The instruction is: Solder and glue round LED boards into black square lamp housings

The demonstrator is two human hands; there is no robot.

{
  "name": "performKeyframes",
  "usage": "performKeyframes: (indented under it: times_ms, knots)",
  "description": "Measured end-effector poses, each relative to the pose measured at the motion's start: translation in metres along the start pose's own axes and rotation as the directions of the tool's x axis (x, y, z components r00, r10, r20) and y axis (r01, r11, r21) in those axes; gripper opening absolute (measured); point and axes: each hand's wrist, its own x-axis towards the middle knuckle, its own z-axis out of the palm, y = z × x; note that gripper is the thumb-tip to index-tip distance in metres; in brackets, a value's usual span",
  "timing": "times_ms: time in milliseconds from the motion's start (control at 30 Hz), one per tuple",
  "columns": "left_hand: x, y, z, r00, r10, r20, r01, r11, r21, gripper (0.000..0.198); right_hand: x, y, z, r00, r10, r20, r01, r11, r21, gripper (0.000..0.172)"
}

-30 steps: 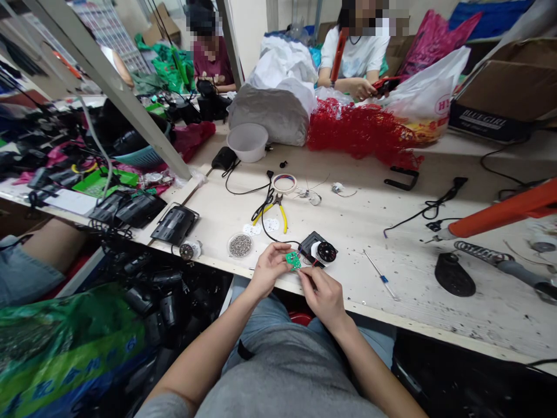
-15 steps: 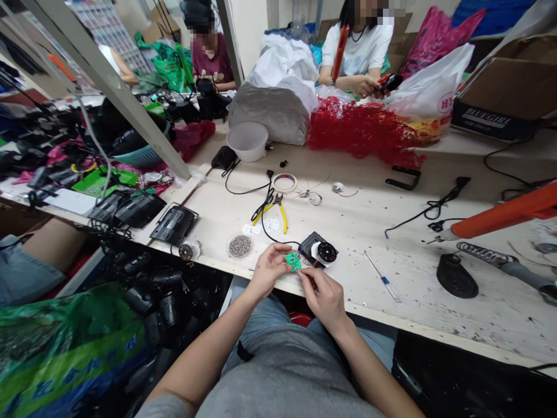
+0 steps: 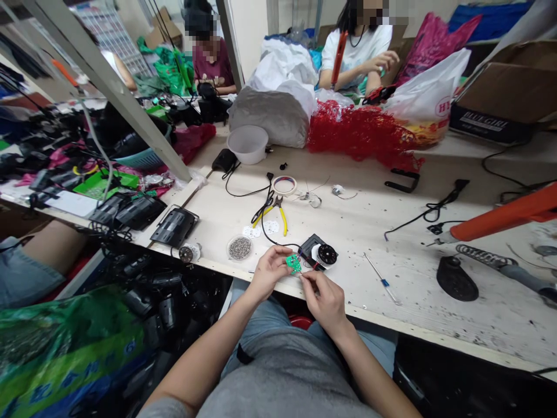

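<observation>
Between the thumb and fingers of my left hand [image 3: 272, 271] is a small green circuit board [image 3: 293, 263]. My right hand [image 3: 324, 296] is pinched at the board's lower right edge; what lies between its fingertips, perhaps a thin wire, is too small to make out. Just beyond the hands lies a black housing [image 3: 311, 247] with a round black dial part [image 3: 327, 253] on a white base, and a black cable [image 3: 278, 242] runs up from it. To the left stands a round dish of small screws [image 3: 240, 248].
Yellow-handled cutters [image 3: 282, 217] and a tape roll [image 3: 285, 185] lie farther back. A screwdriver [image 3: 382, 278] rests to the right, near an orange electric driver [image 3: 500, 215]. At left is a black housing [image 3: 174, 225]. Across the table, a person [image 3: 357, 58] sits behind red netting [image 3: 361, 130].
My hands stay in nearly the same place, with the board tilted slightly. Across the table, the person in white has put down the dark object and lifted a hand.
</observation>
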Motion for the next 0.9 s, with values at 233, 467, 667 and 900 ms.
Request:
performKeyframes:
  times_ms: [233, 467, 667, 900]
  knots:
    - [0.0004, -0.0003, -0.0020, 1.000, -0.009, 0.007, 0.010, 1.000, -0.015, 0.041, -0.0008, -0.0015, -0.0014, 0.998, -0.004, -0.063, 0.007, 0.999, 0.047, 0.024]
    - [-0.0020, 0.0010, -0.0005, 0.999, -0.011, -0.035, 0.012, 0.999, 0.047, 0.039, 0.0015, -0.0075, -0.0045, 0.996, -0.053, -0.069, 0.056, 0.997, 0.044, 0.015]
    - [0.0008, 0.0039, 0.0011, 0.999, -0.017, -0.036, 0.020, 0.996, 0.085, 0.041, 0.0043, -0.0089, -0.0045, 0.991, -0.067, -0.113, 0.076, 0.994, 0.076, 0.011]
    - [0.0001, 0.0050, 0.0031, 0.998, -0.002, -0.060, 0.010, 0.991, 0.131, 0.039, 0.0063, -0.0088, -0.0085, 0.990, -0.049, -0.130, 0.074, 0.979, 0.188, 0.015]
